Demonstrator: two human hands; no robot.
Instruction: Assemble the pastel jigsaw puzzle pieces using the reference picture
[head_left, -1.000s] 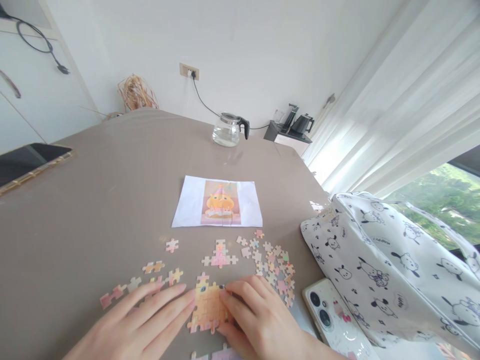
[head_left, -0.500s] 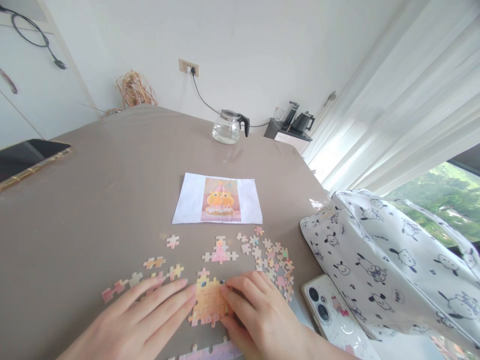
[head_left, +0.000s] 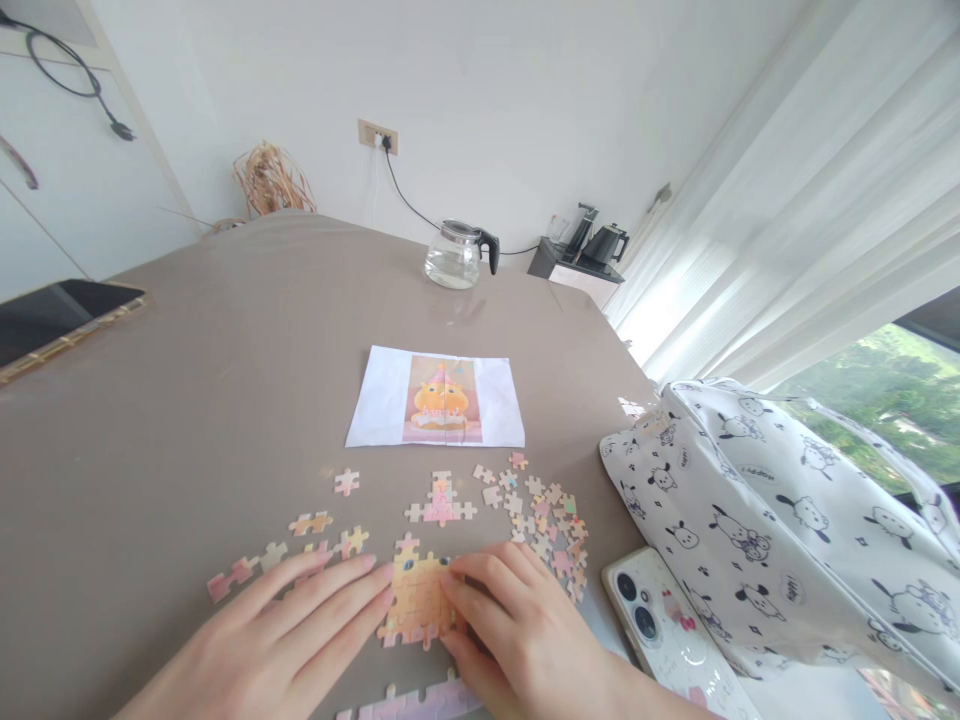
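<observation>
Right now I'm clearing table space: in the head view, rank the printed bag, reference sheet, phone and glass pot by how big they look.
1. printed bag
2. reference sheet
3. phone, partly cut off, and nearness inflates it, so its rank against the sheet is unsure
4. glass pot, farthest away

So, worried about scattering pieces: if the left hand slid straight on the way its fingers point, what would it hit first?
Probably the joined orange puzzle section: the left hand already has its fingertips at that section's left edge.
</observation>
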